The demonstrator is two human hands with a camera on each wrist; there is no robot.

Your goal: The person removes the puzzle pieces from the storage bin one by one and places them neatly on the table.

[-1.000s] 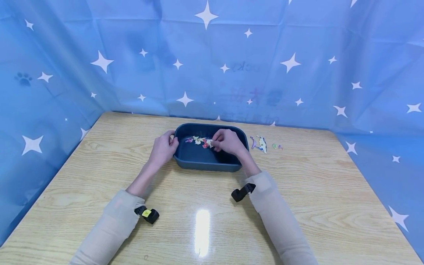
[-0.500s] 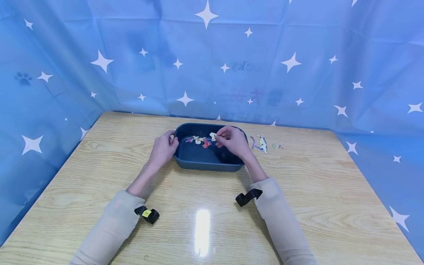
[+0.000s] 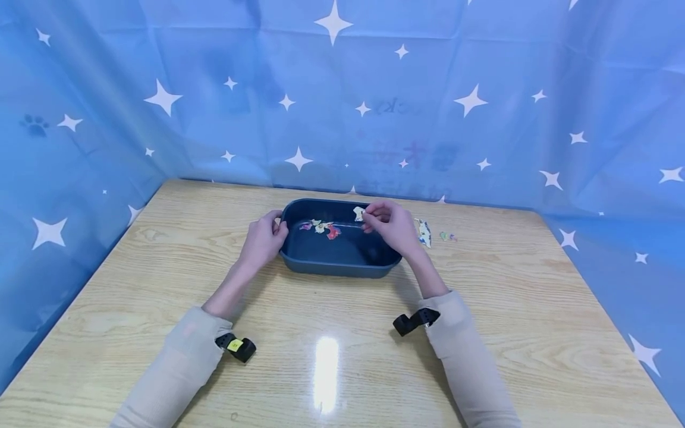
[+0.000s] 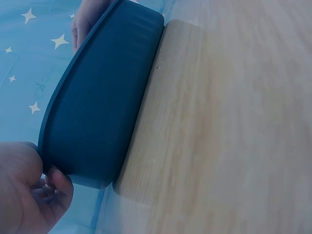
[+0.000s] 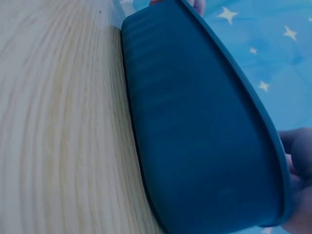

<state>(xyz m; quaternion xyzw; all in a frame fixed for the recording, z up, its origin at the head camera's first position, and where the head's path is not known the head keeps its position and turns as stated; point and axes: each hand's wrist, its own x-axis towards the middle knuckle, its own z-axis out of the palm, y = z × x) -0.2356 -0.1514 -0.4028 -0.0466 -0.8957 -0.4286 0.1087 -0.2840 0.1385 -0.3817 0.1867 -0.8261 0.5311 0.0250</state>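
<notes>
A dark blue rectangular bin (image 3: 337, 269) stands on the wooden table. At its left end my left hand (image 3: 267, 239) grips the rim, thumb and curled fingers on it, as the left wrist view also shows. My right hand (image 3: 393, 226) is over the bin's right part, pinching a small cream flat cut-out piece (image 3: 359, 213) between thumb and fingertips. On the bin floor to the left lie several flat cut-out pieces, among them a red one (image 3: 333, 232), a cream one (image 3: 320, 227) and a pinkish one (image 3: 306, 226). In the right wrist view the bin wall hides the piece.
Right of the bin, a larger cream and blue cut-out (image 3: 424, 233) lies on the table (image 3: 508, 297), partly behind my right hand. Farther right are a small green piece (image 3: 443, 236) and a purple piece (image 3: 453, 237). A blue star-patterned cloth (image 3: 241, 119) hangs behind the table.
My right hand has drawn the cream piece up and away from the other pieces, toward the bin's right and back. The left hand keeps its grip on the rim.
</notes>
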